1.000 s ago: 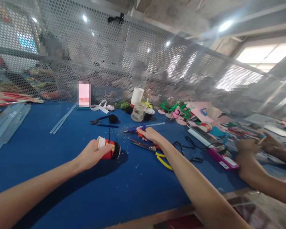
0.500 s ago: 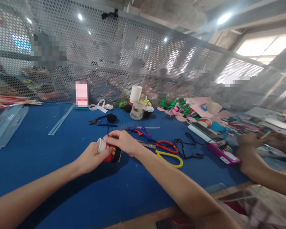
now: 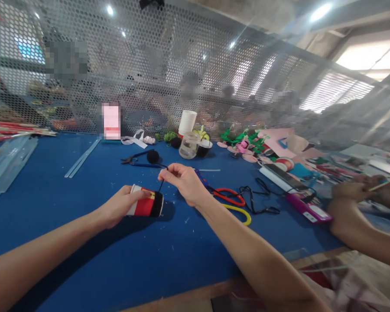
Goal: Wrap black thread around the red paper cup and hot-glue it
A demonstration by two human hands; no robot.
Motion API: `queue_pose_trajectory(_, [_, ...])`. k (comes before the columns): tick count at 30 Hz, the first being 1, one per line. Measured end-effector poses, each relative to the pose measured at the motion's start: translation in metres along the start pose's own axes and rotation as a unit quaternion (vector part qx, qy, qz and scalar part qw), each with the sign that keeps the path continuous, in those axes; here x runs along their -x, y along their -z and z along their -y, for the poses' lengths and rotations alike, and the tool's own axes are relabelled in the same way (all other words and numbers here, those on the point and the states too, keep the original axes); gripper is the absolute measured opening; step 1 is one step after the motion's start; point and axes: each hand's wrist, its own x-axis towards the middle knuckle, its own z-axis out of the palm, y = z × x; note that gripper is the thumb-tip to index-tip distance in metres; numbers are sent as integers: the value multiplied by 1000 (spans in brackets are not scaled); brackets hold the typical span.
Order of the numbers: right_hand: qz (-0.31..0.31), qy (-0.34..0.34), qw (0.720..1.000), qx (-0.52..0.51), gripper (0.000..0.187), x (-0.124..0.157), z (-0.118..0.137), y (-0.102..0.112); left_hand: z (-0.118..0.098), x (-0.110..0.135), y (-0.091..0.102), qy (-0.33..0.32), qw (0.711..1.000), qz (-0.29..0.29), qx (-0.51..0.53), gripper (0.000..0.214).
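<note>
My left hand (image 3: 118,207) is closed around a paper cup (image 3: 144,207) tilted on its side just over the blue table. The cup is white at its left end, red in the middle, with a gold detail, and wound in black at the right end. My right hand (image 3: 182,180) pinches a black yarn (image 3: 161,185) that runs taut down to the black band. The yarn's other end leads toward a small black yarn ball (image 3: 153,156), which lies by blue-handled pliers (image 3: 143,164). Scissors with red and yellow handles (image 3: 235,209) lie right of my right hand, their blades hidden by my arm.
A glue gun (image 3: 201,178) lies partly behind my right hand. Farther back stand a clear jar (image 3: 189,146), stacked paper cups (image 3: 187,121) and a phone (image 3: 111,121). Glue sticks (image 3: 14,162) lie at left. A co-worker's hands (image 3: 354,190) work at right, near a purple device (image 3: 308,208).
My right hand has left the cup's side and moved right and up, drawing the black yarn out. The cup has shifted slightly and more of its red middle shows.
</note>
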Motion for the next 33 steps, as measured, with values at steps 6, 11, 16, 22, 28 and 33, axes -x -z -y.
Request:
queue_pose_trajectory(6, [11, 24, 999, 27, 18, 1, 1, 1, -1, 1, -2, 21, 999, -24, 4, 17])
queue_pose_trajectory(11, [16, 24, 999, 44, 19, 0, -3, 1, 3, 2, -4, -17, 998, -8, -55, 22])
queue_pose_trajectory(16, [27, 9, 997, 75, 20, -1, -6, 1, 6, 6, -3, -88, 986, 32, -135, 30])
queue_pose_trajectory(22, [42, 4, 996, 80, 19, 0, -3, -1, 6, 11, -2, -125, 980, 39, -151, 30])
queue_pose_trajectory(28, [51, -3, 992, 115, 20, 1, -2, -3, 4, 14, -4, -147, 976, 41, -155, 28])
queue_pose_trajectory(33, [51, -14, 991, 123, 20, 2, -3, -3, 5, 15, -3, -164, 974, 42, -149, 28])
